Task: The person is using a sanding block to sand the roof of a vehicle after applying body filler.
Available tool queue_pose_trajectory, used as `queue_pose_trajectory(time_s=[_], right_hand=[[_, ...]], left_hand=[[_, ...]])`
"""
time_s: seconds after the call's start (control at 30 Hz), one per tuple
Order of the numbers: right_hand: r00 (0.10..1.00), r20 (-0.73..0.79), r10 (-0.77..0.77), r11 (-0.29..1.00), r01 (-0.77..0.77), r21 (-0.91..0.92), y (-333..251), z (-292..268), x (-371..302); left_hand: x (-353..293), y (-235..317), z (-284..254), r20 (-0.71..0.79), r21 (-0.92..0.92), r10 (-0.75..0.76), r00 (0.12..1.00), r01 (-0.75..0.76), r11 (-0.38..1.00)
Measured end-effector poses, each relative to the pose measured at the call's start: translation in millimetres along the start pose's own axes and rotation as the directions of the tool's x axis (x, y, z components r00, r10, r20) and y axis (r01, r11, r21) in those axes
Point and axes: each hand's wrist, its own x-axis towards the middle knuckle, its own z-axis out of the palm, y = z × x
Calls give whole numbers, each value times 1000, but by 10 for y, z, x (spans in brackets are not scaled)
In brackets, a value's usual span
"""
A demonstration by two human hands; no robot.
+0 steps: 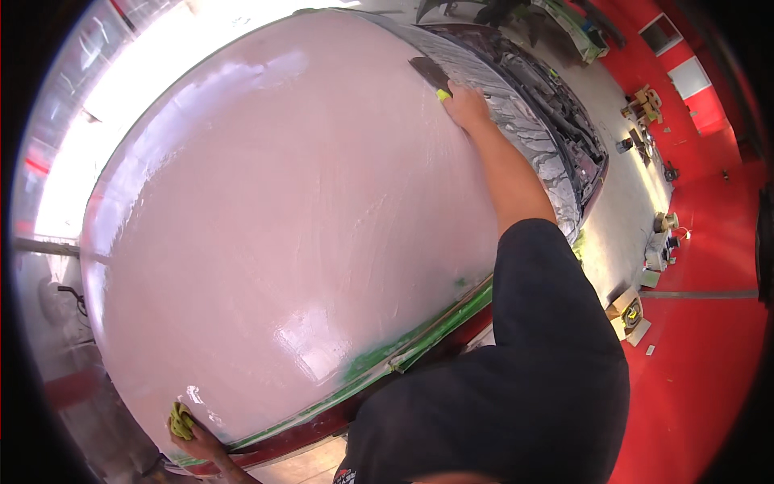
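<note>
At upper right, our right hand (468, 105) closes its fingers on a dark block (427, 71); at lower left, our left hand (199, 445) clasps a crumpled yellow-green cloth (181, 421). Beneath both spreads the panel (242, 218), pale pink, wet and streaked, green tape (443, 330) edging its near side.

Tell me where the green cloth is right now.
In the head view, the cloth is at the lower left, in the left hand, at the lower-left end of the pink surface.
</note>
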Motion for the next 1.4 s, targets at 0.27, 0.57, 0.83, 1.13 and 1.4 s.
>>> queue_pose_trajectory(time_s=[0.27,0.57,0.83,1.13,1.4], right_hand=[[968,-98,-229,934,247,260,-499,-615,-2108],[851,-99,-516,802,520,293,-538,-540,-1420],[975,18,-221,972,219,89,-1139,227,742],[790,-60,-610,731,590,343,-1166,-826,-2089],[675,-166,-719,597,722,349,-1457,-374,-530]], left_hand=[[33,46,-12,37,10,17,999,-18,1000],[68,-119,14,14,-74,-34,999,35,997],[-44,-110,0,19,-187,47,999,-43,981],[19,-92,-63,32,-99,-3,999,6,995],[-19,-111,-34,26,-147,-40,999,43,988]])
